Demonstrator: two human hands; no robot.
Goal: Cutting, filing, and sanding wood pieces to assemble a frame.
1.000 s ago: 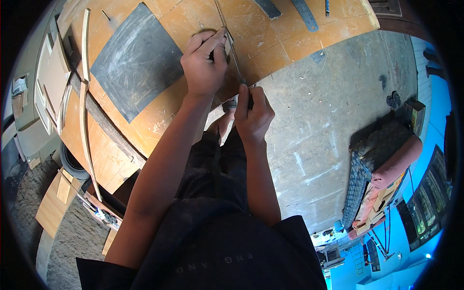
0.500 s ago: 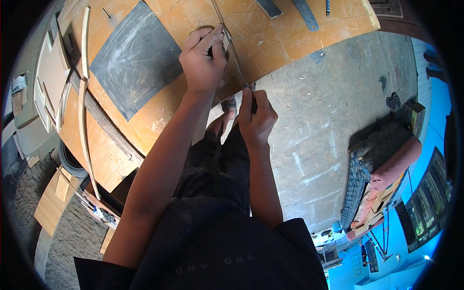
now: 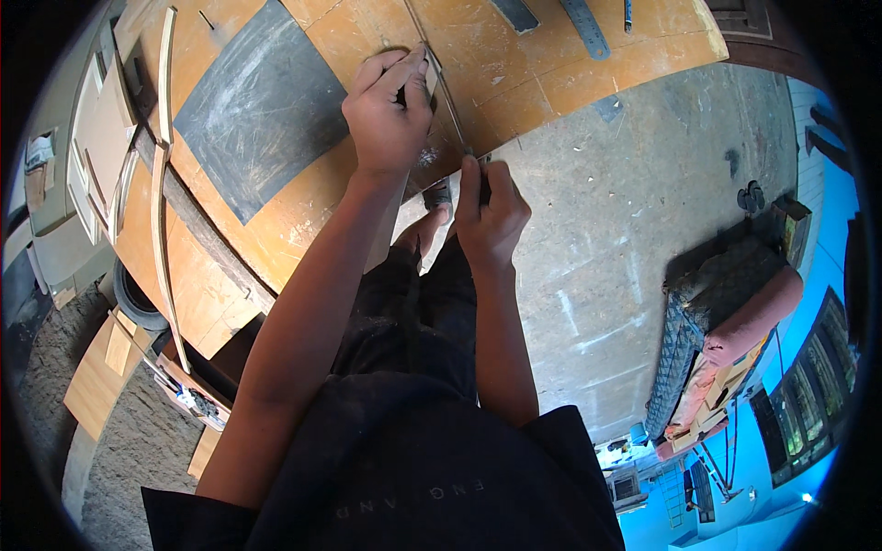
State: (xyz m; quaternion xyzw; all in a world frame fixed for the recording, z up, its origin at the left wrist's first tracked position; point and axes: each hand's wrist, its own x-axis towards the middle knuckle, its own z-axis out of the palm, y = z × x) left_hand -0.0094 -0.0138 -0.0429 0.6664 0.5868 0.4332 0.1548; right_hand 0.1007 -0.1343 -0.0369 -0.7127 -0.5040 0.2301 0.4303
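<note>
Two hands at the edge of a wooden tabletop (image 3: 303, 220), seen from above.

A thin strip (image 3: 452, 106) lying across the tabletop is pinched at its near end by the right hand (image 3: 491, 213), fingers closed. Just beyond, a small block (image 3: 430, 75) is pressed beside the strip by the left hand (image 3: 388, 115), fingers curled around it.
</note>
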